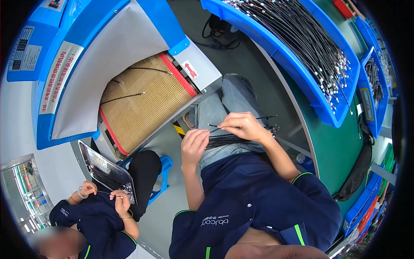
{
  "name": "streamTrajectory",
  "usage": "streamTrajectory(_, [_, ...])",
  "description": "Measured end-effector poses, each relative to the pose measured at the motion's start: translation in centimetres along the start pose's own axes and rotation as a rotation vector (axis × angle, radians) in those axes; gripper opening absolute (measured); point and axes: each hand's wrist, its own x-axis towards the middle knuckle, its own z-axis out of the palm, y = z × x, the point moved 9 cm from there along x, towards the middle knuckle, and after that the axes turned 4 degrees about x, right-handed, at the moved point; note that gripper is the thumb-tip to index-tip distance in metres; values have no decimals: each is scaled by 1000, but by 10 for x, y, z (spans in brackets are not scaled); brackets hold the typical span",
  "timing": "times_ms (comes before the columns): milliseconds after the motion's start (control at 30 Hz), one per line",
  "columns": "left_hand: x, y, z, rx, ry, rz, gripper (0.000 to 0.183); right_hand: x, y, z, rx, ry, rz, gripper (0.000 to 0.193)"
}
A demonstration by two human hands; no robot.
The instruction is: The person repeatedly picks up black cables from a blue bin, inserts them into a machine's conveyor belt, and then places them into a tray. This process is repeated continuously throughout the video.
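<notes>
Head view: left hand (pixel 195 146) and right hand (pixel 242 126) pinch a black cable (pixel 214 130); beneath them lies a cable bundle (pixel 228 140).

Across the person's lap (pixel 211 160) lies a bundle of cables (pixel 226 140), between the belt (pixel 142 114) on the left and the surface (pixel 332 153) on the right. One loose cable (pixel 151 69) meets the belt's right edge. A bin (pixel 352 73) of cables stands along the surface's left edge, a second bin (pixel 379 123) to its right.
</notes>
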Motion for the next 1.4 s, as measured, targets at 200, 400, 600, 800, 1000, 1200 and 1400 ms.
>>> streamTrajectory(200, [3,4,2,-14,11,10,18,3,-3,-3,6,-4,-15,13])
streamTrajectory(400, [4,4,4,-5,-6,3,18,1,-1,-3,19,1,9,13])
streamTrajectory(600, [4,5,5,8,10,-18,17,2,-2,-4,45,25,-16,13])
streamTrajectory(800, [4,3,6,26,14,-18,16,-1,3,-3,25,27,2,13])
streamTrajectory(1000, [3,-8,2,65,-22,-62,16,0,8,-10,-110,20,9,10])
streamTrajectory(1200, [-7,-27,-9,124,-20,-155,12,-5,18,-27,-242,1,41,11])
streamTrajectory(1400, [-30,-58,-45,201,62,-274,12,-24,43,-60,-290,46,108,13])
